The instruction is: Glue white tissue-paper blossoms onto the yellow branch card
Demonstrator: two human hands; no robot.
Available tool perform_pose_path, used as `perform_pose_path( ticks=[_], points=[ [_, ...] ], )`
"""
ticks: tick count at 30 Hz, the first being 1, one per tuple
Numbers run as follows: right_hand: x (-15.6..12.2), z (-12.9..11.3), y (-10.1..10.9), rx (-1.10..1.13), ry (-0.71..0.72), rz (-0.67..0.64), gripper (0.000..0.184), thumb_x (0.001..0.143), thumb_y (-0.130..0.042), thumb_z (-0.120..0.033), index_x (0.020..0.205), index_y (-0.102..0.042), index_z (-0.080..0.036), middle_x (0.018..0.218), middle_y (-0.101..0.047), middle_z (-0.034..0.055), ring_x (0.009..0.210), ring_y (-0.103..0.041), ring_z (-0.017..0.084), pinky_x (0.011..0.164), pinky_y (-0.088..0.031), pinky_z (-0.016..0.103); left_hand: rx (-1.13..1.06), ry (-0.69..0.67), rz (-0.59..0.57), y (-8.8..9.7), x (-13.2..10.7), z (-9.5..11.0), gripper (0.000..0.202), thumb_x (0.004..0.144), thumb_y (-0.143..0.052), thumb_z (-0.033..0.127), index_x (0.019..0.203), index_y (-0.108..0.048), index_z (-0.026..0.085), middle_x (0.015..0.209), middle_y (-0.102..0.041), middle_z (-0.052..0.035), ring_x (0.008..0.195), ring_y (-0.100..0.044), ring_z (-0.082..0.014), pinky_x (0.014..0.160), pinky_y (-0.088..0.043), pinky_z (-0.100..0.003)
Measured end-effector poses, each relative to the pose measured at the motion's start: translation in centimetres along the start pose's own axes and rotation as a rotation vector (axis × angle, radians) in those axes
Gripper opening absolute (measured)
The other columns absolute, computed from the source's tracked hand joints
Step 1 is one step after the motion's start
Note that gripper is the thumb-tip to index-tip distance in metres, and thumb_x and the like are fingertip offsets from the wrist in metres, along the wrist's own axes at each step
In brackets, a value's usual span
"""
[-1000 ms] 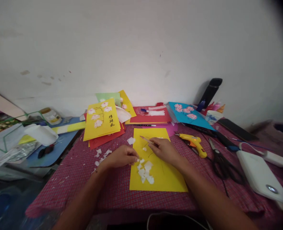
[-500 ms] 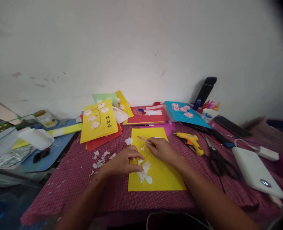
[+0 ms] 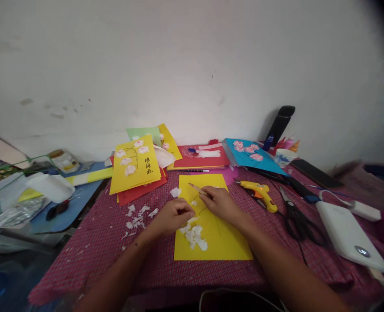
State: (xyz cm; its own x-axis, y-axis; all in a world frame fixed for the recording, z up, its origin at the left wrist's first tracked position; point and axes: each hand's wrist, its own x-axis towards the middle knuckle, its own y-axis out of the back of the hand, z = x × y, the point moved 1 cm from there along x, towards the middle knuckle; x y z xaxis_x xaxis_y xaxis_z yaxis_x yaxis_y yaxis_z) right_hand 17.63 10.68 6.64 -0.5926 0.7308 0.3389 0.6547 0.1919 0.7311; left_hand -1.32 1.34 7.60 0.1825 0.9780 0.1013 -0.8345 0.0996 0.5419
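Note:
A yellow sheet of paper (image 3: 231, 242) lies before me, with thin dark branch lines drawn on it. My right hand (image 3: 219, 203) rests over its upper part, fingers closed round a slim, pale pencil (image 3: 196, 188) whose pointed end aims up and left. My left hand (image 3: 175, 215) is over the sheet's left edge, thumb and fingertips pinched together; what they hold, if anything, is too small to make out. Just below those fingertips sits a heap of torn white paper pieces (image 3: 195, 237). A single white scrap (image 3: 175, 192) lies at the sheet's upper left edge.
More scraps (image 3: 136, 218) litter the checked tablecloth (image 3: 104, 242) at left. Finished yellow cards (image 3: 136, 167) and a blue flower card (image 3: 255, 156) are behind. On the right are a yellow glue gun (image 3: 260, 193), black scissors (image 3: 297, 219) and a white power bank (image 3: 349, 236).
My left fingers, spread over the paper heap before, have drawn together into a pinch and lifted slightly off it. My right hand has stayed nearly still with the pencil.

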Motion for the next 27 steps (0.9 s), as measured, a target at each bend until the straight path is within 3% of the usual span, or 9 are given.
perform_pose_path(
  ticks=[3,6,8,10,12,15,21,27],
  points=[
    [0.0,-0.2,0.2,0.069,-0.015,0.025,0.021,0.095,-0.048,-0.035,0.083,-0.06,-0.023,0.073,-0.065,0.001,0.063,-0.057,0.016,0.057,-0.036,0.026,-0.226,0.176,0.113,0.1,0.3,-1.0,0.025,0.08,-0.064,0.04,0.079,-0.069,0.016,0.075,-0.067,-0.0035,0.068,-0.057,-0.0147,0.064,-0.043,-0.025],
    [0.0,-0.5,0.4,0.142,-0.026,0.046,0.025,0.097,-0.044,-0.04,0.086,-0.06,-0.024,0.074,-0.065,0.0018,0.064,-0.057,0.017,0.057,-0.037,0.027,-0.353,0.231,0.223,0.5,0.5,-1.6,0.026,0.079,-0.065,0.041,0.082,-0.067,0.015,0.076,-0.068,-0.0041,0.069,-0.059,-0.0154,0.066,-0.045,-0.026],
    [0.0,-0.6,0.5,0.151,-0.024,0.057,0.025,0.097,-0.044,-0.041,0.086,-0.059,-0.024,0.074,-0.065,0.002,0.065,-0.057,0.018,0.058,-0.038,0.027,-0.311,0.178,0.19,1.0,0.4,-1.5,0.026,0.08,-0.066,0.04,0.086,-0.068,0.015,0.081,-0.067,-0.0046,0.073,-0.06,-0.0159,0.068,-0.046,-0.027],
    [0.0,-0.6,0.5,0.145,-0.027,0.059,0.025,0.097,-0.045,-0.041,0.086,-0.059,-0.024,0.074,-0.065,0.0018,0.064,-0.057,0.017,0.058,-0.037,0.027,-0.179,0.051,0.064,1.3,0.1,-0.9,0.028,0.078,-0.07,0.039,0.093,-0.069,0.016,0.091,-0.066,-0.0055,0.08,-0.059,-0.017,0.073,-0.046,-0.028],
    [0.0,-0.5,0.4,0.141,-0.035,0.05,0.026,0.096,-0.045,-0.042,0.083,-0.058,-0.023,0.072,-0.063,0.0012,0.062,-0.055,0.017,0.057,-0.037,0.027,-0.025,-0.094,-0.066,1.4,-0.3,-0.1,0.035,0.073,-0.076,0.037,0.102,-0.069,0.018,0.105,-0.063,-0.0068,0.094,-0.058,-0.0198,0.084,-0.046,-0.031],
    [0.0,-0.4,0.3,0.126,-0.032,0.049,0.027,0.096,-0.046,-0.04,0.077,-0.054,-0.023,0.066,-0.059,-0.0007,0.058,-0.052,0.015,0.055,-0.034,0.026,0.129,-0.196,-0.143,0.8,-0.6,0.7,0.04,0.07,-0.08,0.032,0.106,-0.069,0.02,0.113,-0.059,-0.0086,0.107,-0.054,-0.0232,0.097,-0.042,-0.035],
    [0.1,-0.3,0.0,0.098,-0.015,0.048,0.026,0.095,-0.048,-0.038,0.076,-0.054,-0.022,0.065,-0.056,-0.002,0.058,-0.051,0.014,0.055,-0.034,0.025,0.243,-0.221,-0.051,-1.0,-0.2,-0.1,0.014,0.082,-0.064,0.023,0.093,-0.071,0.017,0.1,-0.06,-0.009,0.097,-0.056,-0.0214,0.088,-0.046,-0.033],
    [0.1,-0.5,0.2,0.139,-0.012,0.074,0.029,0.098,-0.045,-0.041,0.08,-0.059,-0.022,0.069,-0.061,-0.0007,0.062,-0.055,0.015,0.057,-0.038,0.025,-0.019,-0.136,0.067,-0.8,0.3,-0.6,0.014,0.084,-0.064,0.028,0.079,-0.071,0.016,0.09,-0.067,-0.0079,0.086,-0.061,-0.0182,0.08,-0.047,-0.029]
  ],
)
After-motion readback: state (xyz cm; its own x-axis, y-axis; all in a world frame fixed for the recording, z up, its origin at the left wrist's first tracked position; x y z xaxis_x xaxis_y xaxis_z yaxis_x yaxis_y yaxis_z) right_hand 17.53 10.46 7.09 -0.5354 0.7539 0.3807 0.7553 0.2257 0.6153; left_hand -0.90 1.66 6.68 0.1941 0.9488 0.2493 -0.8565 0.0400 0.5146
